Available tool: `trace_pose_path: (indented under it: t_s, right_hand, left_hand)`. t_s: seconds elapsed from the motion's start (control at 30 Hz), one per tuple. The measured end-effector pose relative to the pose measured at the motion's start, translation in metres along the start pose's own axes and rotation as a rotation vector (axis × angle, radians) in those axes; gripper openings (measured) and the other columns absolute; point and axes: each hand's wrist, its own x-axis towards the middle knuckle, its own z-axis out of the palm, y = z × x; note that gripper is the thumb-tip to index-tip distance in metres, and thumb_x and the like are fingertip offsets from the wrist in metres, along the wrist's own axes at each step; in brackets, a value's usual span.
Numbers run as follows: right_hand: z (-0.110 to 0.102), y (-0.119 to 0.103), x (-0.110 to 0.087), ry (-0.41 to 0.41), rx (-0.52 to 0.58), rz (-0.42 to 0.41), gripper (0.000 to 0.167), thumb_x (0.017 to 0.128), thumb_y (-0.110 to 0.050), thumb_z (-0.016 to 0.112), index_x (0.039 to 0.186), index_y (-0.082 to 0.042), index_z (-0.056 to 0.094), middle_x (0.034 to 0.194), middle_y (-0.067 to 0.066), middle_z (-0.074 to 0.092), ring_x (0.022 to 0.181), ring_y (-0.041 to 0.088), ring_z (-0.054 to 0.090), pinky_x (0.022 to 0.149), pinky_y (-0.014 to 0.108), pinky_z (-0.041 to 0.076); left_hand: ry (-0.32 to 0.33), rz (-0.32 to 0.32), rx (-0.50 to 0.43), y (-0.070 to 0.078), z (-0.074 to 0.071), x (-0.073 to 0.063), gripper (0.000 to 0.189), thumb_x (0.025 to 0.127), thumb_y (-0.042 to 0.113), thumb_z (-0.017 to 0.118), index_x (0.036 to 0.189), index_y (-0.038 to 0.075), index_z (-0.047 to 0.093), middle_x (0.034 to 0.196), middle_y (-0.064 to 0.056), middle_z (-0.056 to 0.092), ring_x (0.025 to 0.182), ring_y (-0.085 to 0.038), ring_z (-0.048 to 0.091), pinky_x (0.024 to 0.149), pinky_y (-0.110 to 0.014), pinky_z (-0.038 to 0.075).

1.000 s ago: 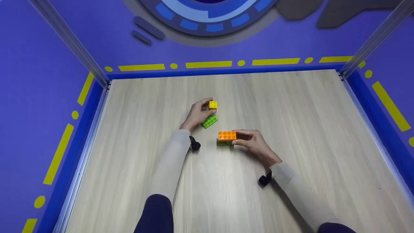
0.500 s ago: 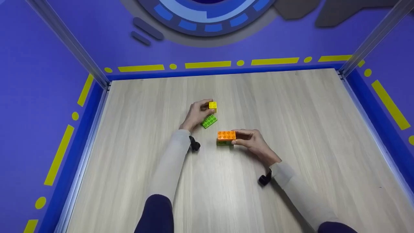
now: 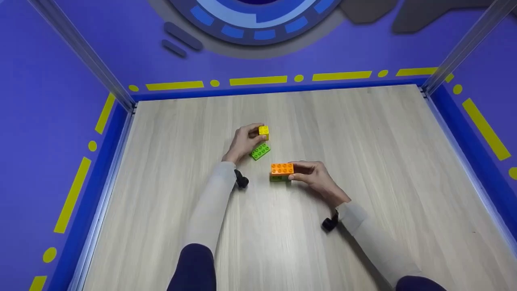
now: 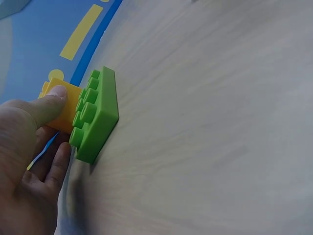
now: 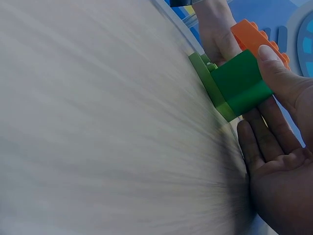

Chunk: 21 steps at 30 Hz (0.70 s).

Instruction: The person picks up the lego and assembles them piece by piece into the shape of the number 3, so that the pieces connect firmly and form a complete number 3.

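My left hand [image 3: 242, 142] pinches a small yellow toy brick [image 3: 263, 131] between thumb and fingers. Just nearer to me is a flat light green brick [image 3: 260, 151], studs up. In the left wrist view the yellow brick [image 4: 68, 105] overlaps the studded side of the light green brick [image 4: 100, 117]. With thumb and fingers my right hand [image 3: 317, 178] grips the right end of a stack, an orange brick [image 3: 282, 168] over a dark green block [image 5: 242, 83]. Light green [image 5: 215, 93] shows at the block's foot in the right wrist view. Fingers hide part of both held pieces.
A pale wooden tabletop [image 3: 258, 242] lies under both hands. Blue-purple panels enclose it at the back [image 3: 258, 64], left [image 3: 32, 133] and right [image 3: 476, 85], with metal posts [image 3: 93, 60] at the corners. Black cameras [image 3: 241, 180] sit at both wrists.
The head view has shifted very slightly. Both hands keep their grips on the yellow brick and the stack, in nearly the same places.
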Motion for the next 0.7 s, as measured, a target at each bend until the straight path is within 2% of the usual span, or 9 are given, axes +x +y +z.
trace_pose_path:
  t_s: [0.13, 0.37, 0.7]
  right_hand:
    - [0.0, 0.0, 0.0, 0.0, -0.013, -0.013, 0.044, 0.088, -0.009, 0.088, 0.13, -0.004, 0.077, 0.128, 0.017, 0.076, 0.111, 0.013, 0.073, 0.096, 0.023, 0.057]
    - [0.0, -0.001, 0.001, -0.006, -0.012, -0.004, 0.045, 0.088, -0.01, 0.088, 0.131, -0.004, 0.076, 0.129, 0.018, 0.076, 0.112, 0.013, 0.072, 0.096, 0.023, 0.057]
    - [0.001, -0.002, 0.0, -0.001, -0.013, 0.015, 0.046, 0.087, -0.011, 0.089, 0.131, -0.005, 0.076, 0.131, 0.017, 0.075, 0.112, 0.013, 0.073, 0.097, 0.022, 0.056]
  left_hand:
    - [-0.002, 0.023, -0.008, 0.002, -0.003, -0.002, 0.052, 0.103, 0.02, 0.073, 0.152, 0.008, 0.06, 0.139, -0.007, 0.072, 0.122, -0.02, 0.071, 0.105, -0.036, 0.056]
    - [0.015, 0.02, 0.006, 0.007, -0.009, -0.006, 0.051, 0.103, 0.023, 0.074, 0.151, 0.01, 0.062, 0.134, -0.002, 0.073, 0.118, -0.015, 0.071, 0.105, -0.036, 0.055]
    - [0.018, 0.028, 0.064, 0.02, -0.012, -0.014, 0.049, 0.104, 0.022, 0.072, 0.151, 0.011, 0.062, 0.142, -0.006, 0.069, 0.133, -0.021, 0.065, 0.11, -0.034, 0.053]
